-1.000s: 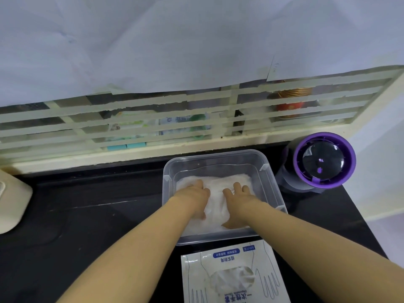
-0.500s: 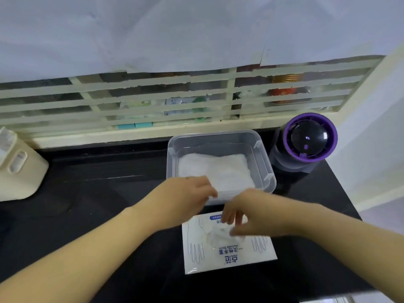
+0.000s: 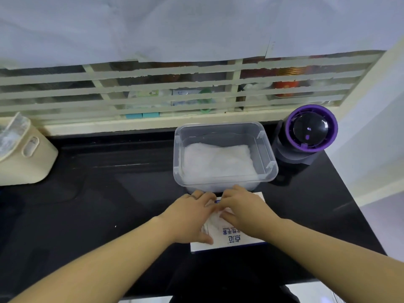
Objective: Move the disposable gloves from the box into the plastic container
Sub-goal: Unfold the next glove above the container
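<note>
Many gloves (image 3: 216, 162) already lie in the container (image 3: 218, 129). My left hand (image 3: 190, 217) lies flat on the box (image 3: 236, 239); my right hand (image 3: 242, 209) pinches more at its opening. Tugging hard could tear them or spill extras onto the counter (image 3: 109, 193).

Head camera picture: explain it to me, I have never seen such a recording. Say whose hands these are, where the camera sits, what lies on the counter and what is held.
No machine here: a person wears one camera on the head, looking down at their own bare hands. On the black counter stands a clear plastic container with white gloves inside. Nearer the person lies the flat glove box. The left hand rests flat on it; the right hand has its fingers at the opening, but whether they pinch a glove is unclear. A purple-ringed device stands right of the container, a cream appliance far left.
</note>
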Motion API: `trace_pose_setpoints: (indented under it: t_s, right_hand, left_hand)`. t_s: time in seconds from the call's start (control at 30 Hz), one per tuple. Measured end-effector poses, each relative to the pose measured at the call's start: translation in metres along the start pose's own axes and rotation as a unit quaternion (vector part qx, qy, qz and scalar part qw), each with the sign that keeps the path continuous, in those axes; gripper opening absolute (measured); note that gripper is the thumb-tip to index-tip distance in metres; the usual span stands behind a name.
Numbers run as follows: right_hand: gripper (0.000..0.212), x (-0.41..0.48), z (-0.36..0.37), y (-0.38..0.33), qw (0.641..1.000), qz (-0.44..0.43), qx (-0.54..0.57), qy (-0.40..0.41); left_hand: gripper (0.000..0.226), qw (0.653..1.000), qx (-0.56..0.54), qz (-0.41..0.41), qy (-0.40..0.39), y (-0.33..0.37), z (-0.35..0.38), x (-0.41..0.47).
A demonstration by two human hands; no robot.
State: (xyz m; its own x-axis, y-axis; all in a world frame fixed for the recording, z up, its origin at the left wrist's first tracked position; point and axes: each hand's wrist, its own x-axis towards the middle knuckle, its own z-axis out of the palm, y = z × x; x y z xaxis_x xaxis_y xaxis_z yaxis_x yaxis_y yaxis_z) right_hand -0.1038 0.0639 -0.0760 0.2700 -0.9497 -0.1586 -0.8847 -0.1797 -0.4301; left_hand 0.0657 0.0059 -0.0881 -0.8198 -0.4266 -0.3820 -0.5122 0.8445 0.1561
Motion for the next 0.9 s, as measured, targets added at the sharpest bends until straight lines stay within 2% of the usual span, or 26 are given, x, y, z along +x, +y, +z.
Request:
trace_pose_setpoints:
  t_s: [0.13,0.2,0.23,0.3,0.37,0.43,0.47,0.53,0.6,0.67,0.73,0.77,0.83,0.9]
  right_hand:
    - [0.01,-0.007,-0.027,-0.006,0.98,0.028,0.141,0.136]
    - [0.009,-0.009,-0.054,-0.012,0.957,0.05,0.218,0.183]
    - [0.011,-0.008,-0.068,-0.015,0.948,0.056,0.245,0.194]
    - [0.014,-0.004,-0.088,-0.012,0.945,0.078,0.26,0.183]
    - [0.019,-0.001,-0.1,-0.007,0.945,0.125,0.261,0.155]
    - [0.022,-0.002,-0.105,0.0,0.917,0.18,0.335,0.121]
    - [0.023,-0.003,-0.106,0.002,0.881,0.199,0.419,0.099]
    - [0.022,-0.005,-0.104,0.005,0.778,0.218,0.588,0.051]
    - [0.021,-0.006,-0.101,0.008,0.705,0.235,0.669,0.012]
    - [0.024,-0.005,-0.095,0.009,0.653,0.261,0.71,-0.012]
    - [0.027,-0.005,-0.088,0.009,0.61,0.275,0.742,-0.031]
    - [0.028,-0.005,-0.083,0.008,0.597,0.28,0.751,-0.036]
    - [0.034,-0.004,-0.071,0.011,0.579,0.296,0.759,-0.023]
    - [0.046,-0.005,-0.065,0.016,0.553,0.305,0.775,0.002]
  left_hand:
    - [0.086,0.999,0.02,-0.034,-0.017,0.006,-0.005,-0.004]
    - [0.074,0.998,0.009,-0.047,-0.03,0.009,-0.01,-0.006]
    - [0.067,0.998,0.006,-0.047,-0.036,0.009,-0.012,-0.006]
    - [0.068,0.997,-0.048,-0.041,-0.038,0.007,-0.017,-0.01]
    - [0.071,0.981,-0.182,-0.062,-0.036,0.007,-0.028,-0.015]
    - [0.055,0.939,-0.335,-0.076,-0.028,0.008,-0.046,-0.022]
    - [0.044,0.917,-0.39,-0.076,-0.027,0.008,-0.054,-0.023]
    - [0.028,0.87,-0.488,-0.068,-0.017,0.006,-0.067,-0.027]
    - [0.032,0.801,-0.595,-0.067,0.012,0.006,-0.077,-0.028]
    - [0.037,0.71,-0.696,-0.092,0.058,0.007,-0.085,-0.024]
    - [0.036,0.627,-0.763,-0.119,0.101,0.01,-0.094,-0.019]
    - [0.035,0.597,-0.784,-0.125,0.119,0.01,-0.098,-0.017]
    - [0.039,0.545,-0.818,-0.12,0.141,0.01,-0.103,-0.015]
    - [0.04,0.509,-0.84,-0.118,0.15,0.007,-0.11,-0.015]
